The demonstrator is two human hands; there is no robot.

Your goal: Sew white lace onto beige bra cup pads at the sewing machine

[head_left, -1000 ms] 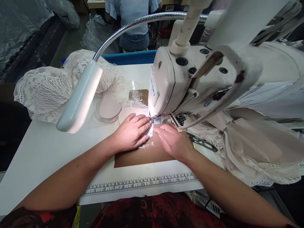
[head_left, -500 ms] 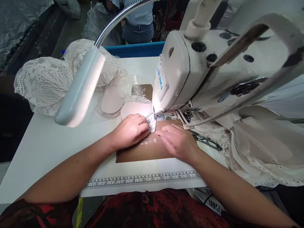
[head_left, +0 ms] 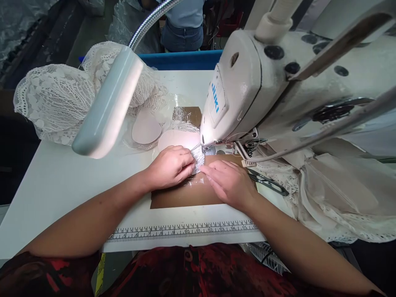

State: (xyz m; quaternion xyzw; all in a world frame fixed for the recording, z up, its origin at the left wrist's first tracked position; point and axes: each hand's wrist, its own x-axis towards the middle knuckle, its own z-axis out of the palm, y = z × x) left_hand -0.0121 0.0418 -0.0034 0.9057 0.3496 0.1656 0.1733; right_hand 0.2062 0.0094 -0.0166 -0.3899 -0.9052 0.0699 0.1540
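My left hand [head_left: 171, 166] lies curled on a small piece of white lace [head_left: 197, 158] just in front of the needle of the white sewing machine [head_left: 247, 90], its fingertips pinching the lace. Close beside it, my right hand [head_left: 229, 182] presses fingers-down on the same lace and on the brown patch [head_left: 182, 197] of the table. The lace runs under the presser foot, which the machine head mostly hides.
A gooseneck lamp [head_left: 107, 105] hangs over the left of the white table [head_left: 55, 185]. Piled lace [head_left: 58, 99] and two beige foam cups [head_left: 146, 128] lie behind. Black thread snips [head_left: 267, 183] rest right of my hand, beside heaped beige fabric [head_left: 337, 194]. A ruler strip [head_left: 182, 232] lines the front edge. Another person stands beyond.
My left hand has gone from lying flat to curled, bunching the lace up toward the needle. The right hand stays pressed down. The view has shifted closer to the machine.
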